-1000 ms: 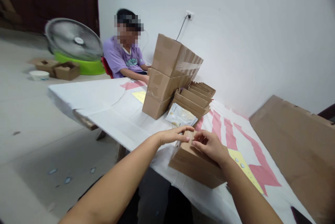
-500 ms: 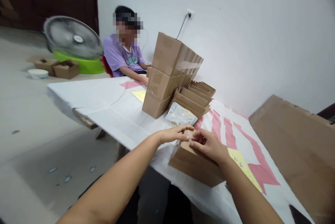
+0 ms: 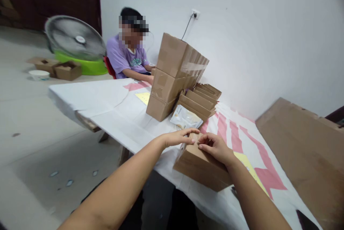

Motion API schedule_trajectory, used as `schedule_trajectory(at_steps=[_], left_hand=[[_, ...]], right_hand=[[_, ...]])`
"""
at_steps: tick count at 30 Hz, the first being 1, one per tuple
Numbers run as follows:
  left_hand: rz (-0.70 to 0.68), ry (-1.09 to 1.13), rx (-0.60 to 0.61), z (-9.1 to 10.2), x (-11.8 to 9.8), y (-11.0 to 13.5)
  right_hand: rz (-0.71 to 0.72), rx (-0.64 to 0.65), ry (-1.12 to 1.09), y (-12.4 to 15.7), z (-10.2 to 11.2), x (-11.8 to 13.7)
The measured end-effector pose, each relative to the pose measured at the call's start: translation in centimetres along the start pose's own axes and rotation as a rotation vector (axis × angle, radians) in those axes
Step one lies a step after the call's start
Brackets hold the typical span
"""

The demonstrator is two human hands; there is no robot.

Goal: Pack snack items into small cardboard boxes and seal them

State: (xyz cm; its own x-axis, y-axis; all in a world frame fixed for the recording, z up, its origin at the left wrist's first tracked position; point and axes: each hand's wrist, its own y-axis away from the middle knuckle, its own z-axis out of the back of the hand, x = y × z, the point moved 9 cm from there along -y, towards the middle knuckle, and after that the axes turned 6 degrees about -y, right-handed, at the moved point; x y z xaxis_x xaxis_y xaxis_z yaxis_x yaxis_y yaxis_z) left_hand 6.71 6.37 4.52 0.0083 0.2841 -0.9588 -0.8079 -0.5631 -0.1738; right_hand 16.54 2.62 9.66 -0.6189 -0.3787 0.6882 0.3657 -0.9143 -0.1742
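Both forearms reach in from the bottom of the view and converge on a small cardboard carton (image 3: 204, 173) that rests on the worktop (image 3: 120, 122), close to its near edge. The left arm slants up and to the right, elbow low and well out; its hand (image 3: 177, 139) lies palm down, with fingers stretched over the carton's top at the left end and the thumb set apart from them, its tip on the cardboard. It is spread open rather than clenched. The right arm comes up from the lower right, angled leftward; its hand (image 3: 218, 148) is bent over the top face with fingers curled and thumb and forefinger drawn close together. Whether they pinch anything there cannot be told. The fingertips of the two hands are near each other but apart.

Just beyond the carton lies a white printed pouch (image 3: 186, 117), next to a row of open cardboard boxes (image 3: 199, 100). Taped cartons (image 3: 167, 85) are stacked in tiers beside that row.
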Motion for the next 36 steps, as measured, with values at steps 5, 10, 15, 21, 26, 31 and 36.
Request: schedule_trajectory(at_steps=[5,10,15,21,26,31,36], left_hand=[[0.001,-0.027,-0.024,0.2,0.3,-0.1],[-0.013,0.014,-0.001,0.0,-0.1,0.0],[0.008,0.026,-0.008,0.0,0.2,0.0],[0.012,0.023,-0.01,0.1,0.4,-0.1],[0.02,0.028,0.005,-0.1,0.0,0.0],[0.005,0.001,-0.003,0.1,-0.1,0.0],[0.017,0.013,-0.014,0.1,0.0,0.1]], right_hand=[[0.072,-0.061,0.116,-0.4,0.0,1.1],[0.22,0.0,0.075,0.0,-0.3,2.4],[0.269,0.03,0.157,0.3,-1.2,3.9],[0.207,-0.16,0.334,0.3,-0.2,3.1],[0.214,-0.125,0.125,0.5,0.6,2.6],[0.283,0.005,0.187,0.6,-1.3,4.3],[0.19,-0.306,0.342,0.6,1.5,2.2]])
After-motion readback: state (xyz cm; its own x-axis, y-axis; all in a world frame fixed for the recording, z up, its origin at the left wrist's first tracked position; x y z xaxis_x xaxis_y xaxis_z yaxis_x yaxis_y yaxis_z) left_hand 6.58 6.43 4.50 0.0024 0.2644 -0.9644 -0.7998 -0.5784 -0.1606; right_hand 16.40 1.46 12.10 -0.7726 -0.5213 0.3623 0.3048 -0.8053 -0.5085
